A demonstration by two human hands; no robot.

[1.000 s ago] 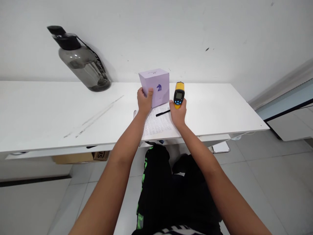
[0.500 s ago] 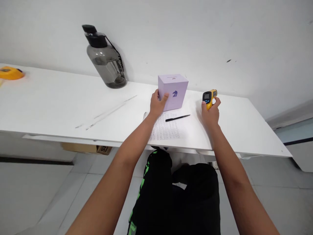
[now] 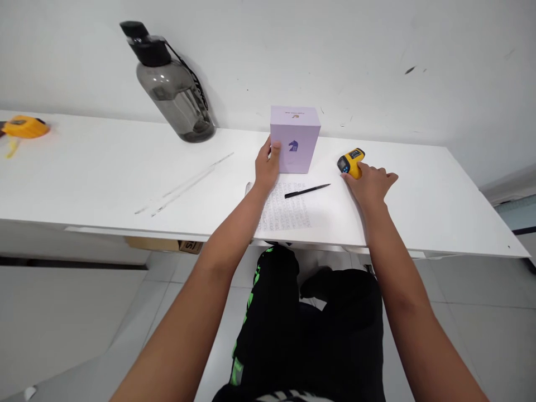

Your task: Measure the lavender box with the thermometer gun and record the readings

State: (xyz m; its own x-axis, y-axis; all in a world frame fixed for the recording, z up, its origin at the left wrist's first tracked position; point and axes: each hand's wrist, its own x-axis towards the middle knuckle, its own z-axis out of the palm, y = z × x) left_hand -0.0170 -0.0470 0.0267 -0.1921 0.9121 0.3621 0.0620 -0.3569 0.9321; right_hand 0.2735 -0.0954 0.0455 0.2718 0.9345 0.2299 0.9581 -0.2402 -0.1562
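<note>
My left hand [image 3: 268, 163] grips the left side of a lilac box [image 3: 298, 146] with a dark blue horse-head print, which stands upright near the wall. To its right, a yellow and black infrared thermometer [image 3: 354, 162] lies on the white table [image 3: 422, 195]. My right hand [image 3: 371, 183] is at its handle, thumb and index finger still against it, while the other fingers stretch out to the right, off the handle. Between my hands a black pen [image 3: 307, 191] rests across the top of a sheet of paper [image 3: 285, 212] covered in small print.
A big grey see-through water bottle [image 3: 173, 95] with a black lid and strap stands against the wall. Far left is a blurred yellow tool [image 3: 27, 127], with a dark shape beside it at the picture's edge. Below the table sits a cardboard box [image 3: 161, 244].
My right hand has tipped the thermometer down onto the table, and its fingers have loosened and spread from the handle. My left hand stays on the box. The camera view has shifted slightly.
</note>
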